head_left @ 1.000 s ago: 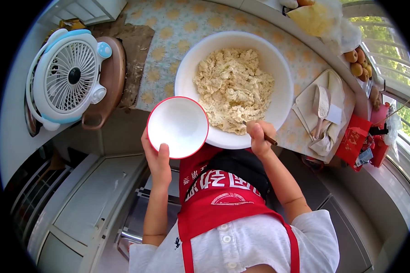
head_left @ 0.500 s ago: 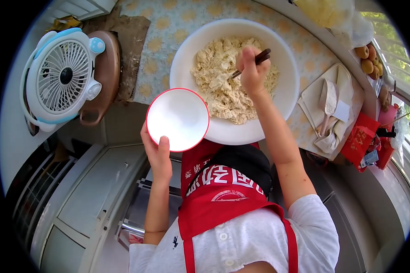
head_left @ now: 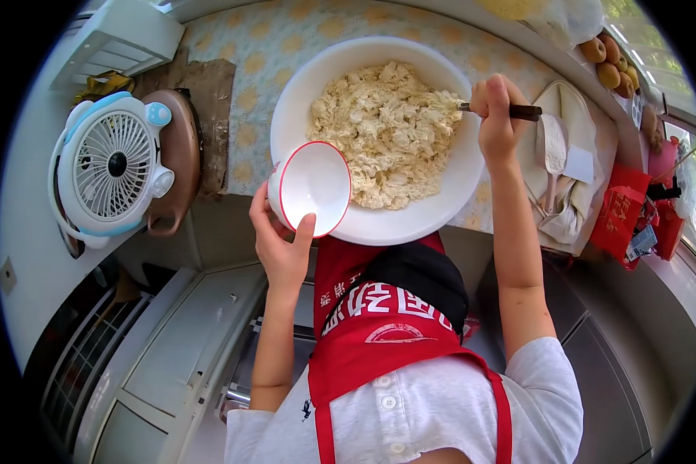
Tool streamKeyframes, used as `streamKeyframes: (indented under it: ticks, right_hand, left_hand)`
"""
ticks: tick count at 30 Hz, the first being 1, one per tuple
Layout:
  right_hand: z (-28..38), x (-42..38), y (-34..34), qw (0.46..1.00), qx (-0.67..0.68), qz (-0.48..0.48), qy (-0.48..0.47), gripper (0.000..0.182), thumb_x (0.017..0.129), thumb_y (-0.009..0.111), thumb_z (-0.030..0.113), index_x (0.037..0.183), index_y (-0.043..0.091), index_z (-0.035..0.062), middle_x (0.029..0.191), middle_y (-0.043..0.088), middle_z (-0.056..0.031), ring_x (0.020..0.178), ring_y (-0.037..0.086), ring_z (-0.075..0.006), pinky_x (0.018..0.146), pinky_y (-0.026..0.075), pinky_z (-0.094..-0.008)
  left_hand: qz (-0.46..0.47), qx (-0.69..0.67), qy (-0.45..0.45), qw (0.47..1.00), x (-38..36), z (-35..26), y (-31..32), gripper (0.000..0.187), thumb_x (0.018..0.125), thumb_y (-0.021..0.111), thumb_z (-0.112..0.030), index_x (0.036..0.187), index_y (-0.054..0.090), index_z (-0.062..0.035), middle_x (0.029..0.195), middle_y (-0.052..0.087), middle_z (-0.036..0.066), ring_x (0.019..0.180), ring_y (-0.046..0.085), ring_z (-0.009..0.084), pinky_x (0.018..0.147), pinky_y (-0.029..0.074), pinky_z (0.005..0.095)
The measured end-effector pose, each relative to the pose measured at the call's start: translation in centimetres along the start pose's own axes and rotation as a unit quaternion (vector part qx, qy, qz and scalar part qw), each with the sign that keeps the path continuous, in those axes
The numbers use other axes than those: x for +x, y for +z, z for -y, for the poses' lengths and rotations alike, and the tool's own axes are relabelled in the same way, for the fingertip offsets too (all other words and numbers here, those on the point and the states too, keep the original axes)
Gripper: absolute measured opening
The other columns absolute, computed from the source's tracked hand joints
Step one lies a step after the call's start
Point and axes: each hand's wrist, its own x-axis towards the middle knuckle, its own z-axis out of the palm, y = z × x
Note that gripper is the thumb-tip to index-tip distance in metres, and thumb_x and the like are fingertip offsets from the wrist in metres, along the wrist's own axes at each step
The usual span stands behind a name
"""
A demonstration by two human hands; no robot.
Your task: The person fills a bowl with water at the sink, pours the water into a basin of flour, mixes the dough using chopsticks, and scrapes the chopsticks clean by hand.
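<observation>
A large white basin holds a pale, shaggy flour mixture. My left hand grips a small white bowl with a red rim, tilted over the basin's near left edge; its inside looks empty. Above the basin's right side, my right hand is closed around the dark handle of a utensil. The utensil's thin metal end reaches left to the right edge of the mixture, and its tip is hidden there.
On the left stand a white-and-blue fan and a brown lidded appliance. At the right, a scoop with flour rests on a cloth, near a red box and brown round fruits.
My right hand has moved right with the utensil, from the middle of the mixture to its right edge. The small bowl in my left hand is now more tilted, toward the basin.
</observation>
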Motion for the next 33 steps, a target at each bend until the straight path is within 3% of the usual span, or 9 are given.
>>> streamKeyframes:
  ticks: [10, 12, 15, 16, 23, 25, 28, 30, 33]
  right_hand:
    - [1.8, -1.7, 2.1, 0.997, -0.047, 0.009, -0.055, 0.041, 0.089, 0.051, 0.024, 0.057, 0.039, 0.002, 0.05, 0.03, 0.0007, 0.047, 0.027, -0.0085, 0.042, 0.02, -0.0264]
    - [1.1, -1.3, 3.9, 0.995, 0.044, 0.003, -0.09, 0.041, 0.092, 0.044, 0.025, 0.057, 0.034, 0.0047, 0.051, 0.031, 0.0012, 0.046, 0.027, -0.0085, 0.044, 0.02, -0.0258]
    - [-0.2, -0.3, 7.3, 0.985, 0.146, 0.005, -0.087, 0.041, 0.092, 0.044, 0.025, 0.057, 0.034, 0.005, 0.05, 0.031, 0.0007, 0.046, 0.026, -0.009, 0.044, 0.02, -0.0264]
    - [-1.5, -0.1, 8.5, 0.98, 0.195, 0.013, -0.045, 0.04, 0.091, 0.047, 0.027, 0.06, 0.04, 0.0023, 0.052, 0.032, 0.0022, 0.049, 0.027, -0.0075, 0.044, 0.022, -0.0248]
    - [-2.0, -8.2, 7.8, 0.986, 0.066, 0.106, 0.114, 0.04, 0.091, 0.04, 0.019, 0.054, 0.033, 0.0053, 0.049, 0.032, -0.0002, 0.045, 0.028, -0.0095, 0.043, 0.021, -0.0264]
    - [-1.2, -10.8, 5.6, 0.98, 0.093, 0.099, 0.144, 0.041, 0.091, 0.04, 0.02, 0.053, 0.033, 0.0054, 0.048, 0.031, -0.0001, 0.044, 0.027, -0.0098, 0.042, 0.021, -0.0272]
    - [0.8, -12.2, 6.0, 0.979, 0.088, 0.101, 0.151, 0.041, 0.088, 0.047, 0.022, 0.053, 0.037, 0.0029, 0.047, 0.034, -0.001, 0.042, 0.031, -0.01, 0.041, 0.024, -0.0273]
    - [1.3, -12.3, 8.1, 0.984, -0.016, 0.138, 0.115, 0.042, 0.088, 0.049, 0.022, 0.053, 0.036, 0.0025, 0.047, 0.033, -0.0035, 0.042, 0.031, -0.0111, 0.041, 0.024, -0.028]
    - [-0.5, -11.3, 11.7, 0.982, 0.065, 0.085, 0.154, 0.042, 0.088, 0.05, 0.022, 0.053, 0.034, 0.0035, 0.047, 0.03, -0.0019, 0.043, 0.029, -0.0103, 0.041, 0.022, -0.029]
  left_hand:
    - [-0.04, 0.126, 0.086, 0.987, 0.8, 0.2, -0.8, 0.07, 0.073, 0.071, -0.028, 0.127, 0.034, -0.0033, 0.117, 0.045, 0.017, 0.101, 0.054, 0.0258, 0.081, 0.049, 0.0333]
    - [-0.032, 0.127, 0.093, 0.987, 0.7, 0.5, -1.2, 0.071, 0.073, 0.071, -0.031, 0.127, 0.033, -0.0031, 0.118, 0.045, 0.017, 0.1, 0.054, 0.026, 0.079, 0.049, 0.0333]
    - [-0.035, 0.109, 0.112, 0.987, 0.6, 0.3, -1.6, 0.072, 0.073, 0.07, -0.032, 0.127, 0.032, -0.0024, 0.117, 0.045, 0.016, 0.101, 0.054, 0.0257, 0.078, 0.049, 0.0335]
    - [-0.036, 0.107, 0.11, 0.987, 0.5, 0.0, -1.7, 0.072, 0.073, 0.07, -0.032, 0.127, 0.032, -0.0024, 0.117, 0.045, 0.016, 0.101, 0.054, 0.0257, 0.078, 0.049, 0.0335]
    - [-0.038, -0.012, 0.074, 0.996, 1.2, 0.3, -3.0, 0.07, 0.077, 0.067, -0.028, 0.129, 0.028, -0.0017, 0.119, 0.041, 0.017, 0.104, 0.051, 0.0252, 0.082, 0.049, 0.0334]
    - [-0.022, -0.016, 0.044, 0.999, 1.5, 0.3, -3.3, 0.07, 0.079, 0.062, -0.033, 0.131, 0.025, -0.0044, 0.123, 0.04, 0.016, 0.111, 0.045, 0.0242, 0.09, 0.039, 0.0349]
    - [-0.012, -0.03, 0.028, 0.999, 2.1, 0.3, -4.0, 0.07, 0.079, 0.062, -0.034, 0.131, 0.026, -0.0043, 0.124, 0.04, 0.015, 0.112, 0.044, 0.0242, 0.091, 0.039, 0.035]
    - [-0.005, -0.032, 0.029, 0.999, 2.5, 0.4, -4.2, 0.07, 0.079, 0.062, -0.034, 0.131, 0.025, -0.0044, 0.124, 0.04, 0.015, 0.112, 0.044, 0.024, 0.091, 0.039, 0.0349]
    - [-0.002, -0.032, 0.034, 0.999, 3.1, 0.5, -4.5, 0.07, 0.078, 0.064, -0.031, 0.13, 0.026, -0.0031, 0.124, 0.039, 0.016, 0.111, 0.046, 0.0245, 0.089, 0.042, 0.0345]
